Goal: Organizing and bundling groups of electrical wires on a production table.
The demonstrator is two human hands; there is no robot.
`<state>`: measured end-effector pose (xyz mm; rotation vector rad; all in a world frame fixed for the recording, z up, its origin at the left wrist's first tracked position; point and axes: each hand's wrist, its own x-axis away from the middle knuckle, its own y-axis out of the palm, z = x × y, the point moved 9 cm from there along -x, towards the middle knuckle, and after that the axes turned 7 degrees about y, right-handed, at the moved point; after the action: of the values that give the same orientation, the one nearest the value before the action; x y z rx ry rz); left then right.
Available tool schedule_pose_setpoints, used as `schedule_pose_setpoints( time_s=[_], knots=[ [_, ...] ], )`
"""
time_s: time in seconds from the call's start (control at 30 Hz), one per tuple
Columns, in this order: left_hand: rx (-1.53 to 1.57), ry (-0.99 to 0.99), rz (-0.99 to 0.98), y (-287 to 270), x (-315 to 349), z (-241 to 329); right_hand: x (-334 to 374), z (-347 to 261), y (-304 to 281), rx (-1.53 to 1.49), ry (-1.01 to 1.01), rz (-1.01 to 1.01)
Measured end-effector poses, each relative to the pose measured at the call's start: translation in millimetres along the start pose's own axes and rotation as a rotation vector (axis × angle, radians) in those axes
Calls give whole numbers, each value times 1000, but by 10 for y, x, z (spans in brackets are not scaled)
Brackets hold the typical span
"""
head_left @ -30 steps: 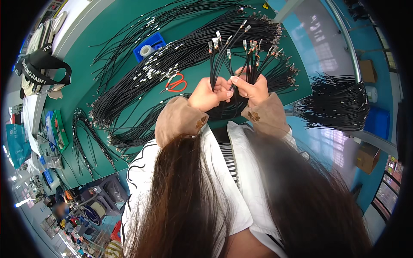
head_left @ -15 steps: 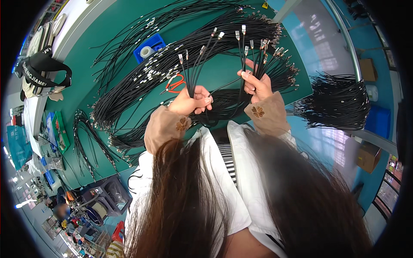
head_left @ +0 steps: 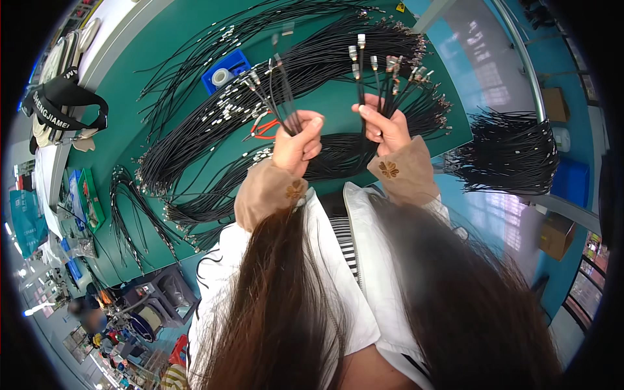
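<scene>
My left hand [head_left: 299,144] is closed around several black cables [head_left: 278,97], their tips fanned up and away, some smeared by motion. To its right, my right hand [head_left: 386,127] pinches a few black cables [head_left: 361,84] between thumb and fingers, with silvery connectors at their upper ends. Just beyond my right hand more connector ends [head_left: 393,65] stand up; whether it holds all of them I cannot tell. Beside my left hand lies an orange-handled cutting tool [head_left: 263,127], partly hidden by the held cables.
Long bundles of black cables [head_left: 175,146] curve across the green table [head_left: 195,32]. A blue tray [head_left: 240,62] with a white roll [head_left: 221,78] sits among them. Another cable bundle [head_left: 510,153] hangs over a rail at right. A dark strap [head_left: 68,104] lies far left.
My left hand has shifted slightly right and farther up, and its cables have swung left. My right hand stays nearly in place, with fewer cables standing spread between the hands.
</scene>
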<state>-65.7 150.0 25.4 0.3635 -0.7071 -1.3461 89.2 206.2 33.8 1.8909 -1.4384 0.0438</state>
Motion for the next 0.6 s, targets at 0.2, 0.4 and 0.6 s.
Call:
schedule_pose_setpoints(
  time_s=[0.2, 0.4, 0.6],
  knots=[
    [48, 82, -12, 110, -37, 47, 58, 73, 135, 158, 46, 39],
    [122, -132, -252, 345, 9, -69, 47, 238, 229, 215, 144, -22],
    [-48, 10, 24, 100, -80, 76, 112, 123, 342, 61, -98, -13]
  ],
)
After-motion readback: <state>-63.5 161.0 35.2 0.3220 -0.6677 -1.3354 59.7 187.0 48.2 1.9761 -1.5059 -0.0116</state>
